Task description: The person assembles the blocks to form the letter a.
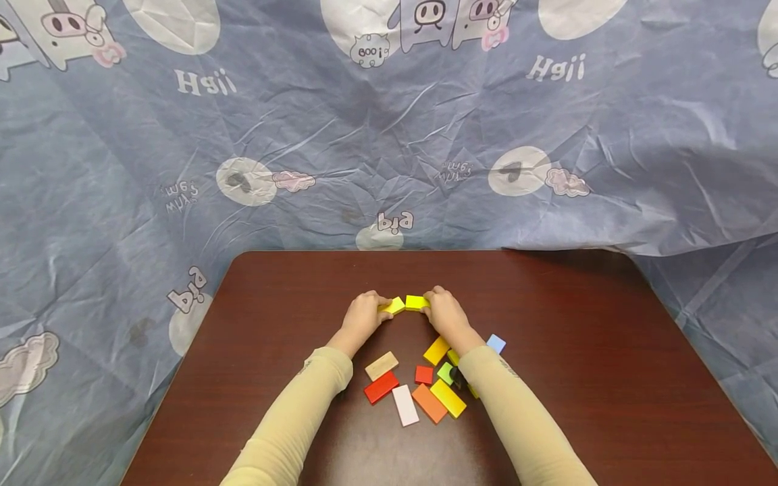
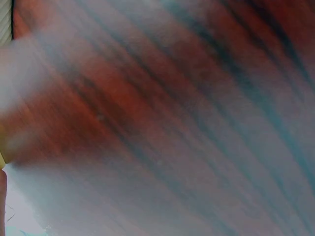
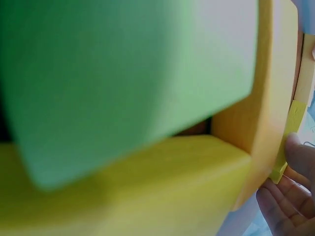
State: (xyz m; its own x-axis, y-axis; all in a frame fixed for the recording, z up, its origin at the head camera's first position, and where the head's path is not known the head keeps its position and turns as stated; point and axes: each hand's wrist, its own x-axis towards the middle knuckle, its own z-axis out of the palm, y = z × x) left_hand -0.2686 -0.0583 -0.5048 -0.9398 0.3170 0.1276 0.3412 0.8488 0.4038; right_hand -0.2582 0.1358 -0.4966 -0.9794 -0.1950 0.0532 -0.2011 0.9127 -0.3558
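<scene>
Near the far side of the table, my left hand pinches a pale yellow block between thumb and fingers. Just right of it, my right hand grips a brighter yellow block. The two blocks lie end to end, their near ends almost meeting; whether they touch I cannot tell. In the right wrist view, the right hand has its thumb against the yellow block. The left wrist view is mostly blurred table, with a sliver of finger at its left edge.
Nearer me lie loose blocks: natural wood, red, small red, pink-white, orange, yellow, amber, green and blue. Some sit partly under the right forearm. A patterned cloth hangs behind the table.
</scene>
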